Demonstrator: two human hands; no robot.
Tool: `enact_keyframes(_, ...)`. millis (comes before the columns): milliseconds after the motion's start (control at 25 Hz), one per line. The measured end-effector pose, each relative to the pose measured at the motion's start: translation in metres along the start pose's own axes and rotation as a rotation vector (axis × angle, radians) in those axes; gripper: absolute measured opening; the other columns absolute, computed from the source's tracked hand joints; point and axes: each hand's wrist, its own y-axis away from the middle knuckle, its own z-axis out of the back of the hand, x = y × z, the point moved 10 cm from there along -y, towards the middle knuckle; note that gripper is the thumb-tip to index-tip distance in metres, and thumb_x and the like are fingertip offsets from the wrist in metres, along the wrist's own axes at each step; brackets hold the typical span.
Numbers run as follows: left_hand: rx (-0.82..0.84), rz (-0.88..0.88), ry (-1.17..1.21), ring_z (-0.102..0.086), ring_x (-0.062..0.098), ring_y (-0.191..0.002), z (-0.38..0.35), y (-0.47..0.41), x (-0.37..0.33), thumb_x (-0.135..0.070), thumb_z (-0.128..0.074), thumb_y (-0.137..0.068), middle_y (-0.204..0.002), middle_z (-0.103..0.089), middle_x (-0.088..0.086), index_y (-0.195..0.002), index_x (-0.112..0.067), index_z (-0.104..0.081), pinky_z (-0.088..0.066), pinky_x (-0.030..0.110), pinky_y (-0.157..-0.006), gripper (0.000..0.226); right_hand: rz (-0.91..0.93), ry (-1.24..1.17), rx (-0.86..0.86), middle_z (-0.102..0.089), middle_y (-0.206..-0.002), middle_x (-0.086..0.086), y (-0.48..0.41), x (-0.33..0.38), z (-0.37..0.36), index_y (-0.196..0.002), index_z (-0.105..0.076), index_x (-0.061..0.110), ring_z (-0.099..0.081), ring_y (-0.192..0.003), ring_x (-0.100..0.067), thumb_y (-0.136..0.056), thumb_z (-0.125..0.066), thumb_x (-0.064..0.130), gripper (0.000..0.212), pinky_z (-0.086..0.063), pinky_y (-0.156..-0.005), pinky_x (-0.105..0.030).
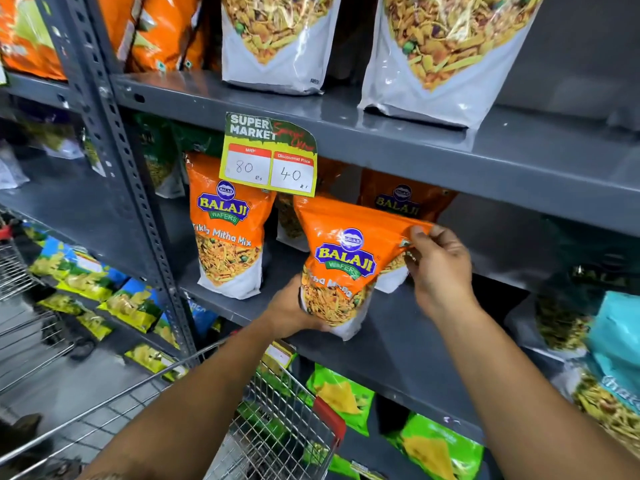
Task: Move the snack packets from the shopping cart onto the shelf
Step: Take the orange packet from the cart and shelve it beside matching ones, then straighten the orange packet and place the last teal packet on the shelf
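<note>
Gripping an upright orange packet (341, 261), top tilted right, both hands (289, 308) (438, 268).

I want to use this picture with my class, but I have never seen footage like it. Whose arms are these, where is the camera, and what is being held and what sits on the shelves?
There is no machine here. A person wears a wide-angle camera on the head, so you look down along their own two bare arms. The left hand supports the bottom of an orange snack packet, and the right hand pinches its top corner, holding it tilted at the front of the grey shelf. A matching upright packet already stands there to the left. A yellow price tag hangs from the shelf above. The wire shopping cart is at the bottom.
</note>
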Motion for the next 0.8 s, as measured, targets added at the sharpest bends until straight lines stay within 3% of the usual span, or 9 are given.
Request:
enact_keyframes(120, 0.091, -0.006, -0.071, -0.055, -0.009, -0.106, -0.036, 0.007, -0.014, -0.057, -0.09, -0.035, -0.111, -0.058, -0.031, -0.103, -0.068, -0.034, -0.048, 0.019, -0.086, 0.089, 0.101, 0.015, -0.079, -0.064, -0.075, -0.002, 0.007, 0.026, 0.032, -0.075, -0.058, 0.021, -0.062, -0.065, -0.012, -0.084, -0.06, 0.005, 0.019, -0.051, -0.067, -0.032)
enact_keyframes(200, 0.122, -0.045, -0.076, -0.05, -0.028, -0.095, -0.053, 0.01, -0.021, -0.053, -0.09, -0.038, -0.103, -0.056, -0.038, -0.1, -0.072, -0.034, -0.041, -0.002, -0.072, 0.085, 0.119, 0.141, -0.07, -0.067, -0.076, 0.0, 0.007, 0.046, 0.038, -0.075, -0.062, 0.022, -0.065, -0.067, -0.014, -0.075, -0.068, 0.005, 0.018, -0.054, -0.066, -0.031)
enact_keyframes(240, 0.121, -0.062, -0.08, -0.048, -0.031, -0.093, -0.055, 0.011, -0.022, -0.048, -0.092, -0.04, -0.102, -0.056, -0.038, -0.099, -0.072, -0.036, -0.041, -0.004, -0.069, 0.084, 0.107, 0.215, -0.024, -0.069, -0.078, 0.001, 0.005, 0.052, 0.032, -0.077, -0.065, 0.024, -0.068, -0.068, -0.014, -0.072, -0.073, 0.007, 0.019, -0.056, -0.063, -0.029)
enact_keyframes(360, 0.112, -0.076, -0.095, -0.055, -0.017, -0.1, -0.054, 0.012, -0.021, -0.043, -0.092, -0.042, -0.11, -0.062, -0.026, -0.1, -0.064, -0.042, -0.048, 0.009, -0.081, 0.08, 0.133, 0.224, 0.037, -0.072, -0.081, 0.01, 0.004, 0.065, 0.019, -0.079, -0.066, 0.024, -0.071, -0.064, -0.003, -0.071, -0.078, 0.008, 0.022, -0.057, -0.054, -0.019)
enact_keyframes(480, 0.11, -0.07, -0.113, -0.059, 0.007, -0.109, -0.054, 0.01, -0.017, -0.048, -0.09, -0.041, -0.117, -0.064, -0.014, -0.105, -0.05, -0.044, -0.051, 0.03, -0.091, 0.079, 0.339, 0.241, -0.141, -0.068, -0.059, 0.018, 0.022, 0.077, 0.033, -0.069, -0.062, 0.022, -0.07, -0.064, -0.006, -0.075, -0.075, 0.012, 0.017, -0.058, -0.058, -0.022)
enact_keyframes(520, 0.107, -0.067, -0.123, -0.059, 0.009, -0.11, -0.054, 0.009, -0.017, -0.049, -0.09, -0.04, -0.118, -0.064, -0.012, -0.108, -0.046, -0.045, -0.051, 0.033, -0.092, 0.081, 0.465, 0.398, -0.175, -0.063, -0.053, 0.016, 0.029, 0.088, 0.03, -0.067, -0.058, 0.021, -0.068, -0.063, -0.009, -0.077, -0.072, 0.019, 0.018, -0.056, -0.059, -0.025)
enact_keyframes(600, 0.102, -0.062, -0.114, -0.059, 0.01, -0.109, -0.054, 0.008, -0.017, -0.046, -0.09, -0.039, -0.117, -0.064, -0.012, -0.107, -0.046, -0.045, -0.051, 0.029, -0.09, 0.081, 0.7, 1.03, -0.149, -0.045, -0.047, 0.013, 0.031, 0.103, -0.002, -0.061, -0.046, 0.021, -0.056, -0.054, -0.021, -0.077, -0.06, 0.044, 0.032, -0.046, -0.055, -0.031)
enact_keyframes(680, 0.109, -0.103, -0.107, -0.058, 0.006, -0.104, -0.054, 0.008, -0.019, -0.043, -0.091, -0.04, -0.107, -0.061, -0.023, -0.1, -0.056, -0.044, -0.046, 0.01, -0.08, 0.077, 0.661, 1.535, 0.062, -0.042, -0.051, 0.006, 0.017, 0.087, -0.052, -0.065, -0.046, 0.016, -0.051, -0.054, -0.023, -0.079, -0.043, 0.062, 0.048, -0.037, -0.051, -0.027)
enact_keyframes(800, 0.106, -0.158, -0.132, -0.059, 0.007, -0.104, -0.055, 0.008, -0.025, -0.037, -0.092, -0.043, -0.101, -0.058, -0.026, -0.094, -0.059, -0.043, -0.038, 0.002, -0.07, 0.074, 0.572, 1.688, 0.311, -0.066, -0.085, -0.003, 0.009, 0.064, -0.09, -0.102, -0.061, 0.025, -0.063, -0.08, -0.027, -0.088, -0.043, 0.055, 0.037, -0.039, -0.059, -0.028)
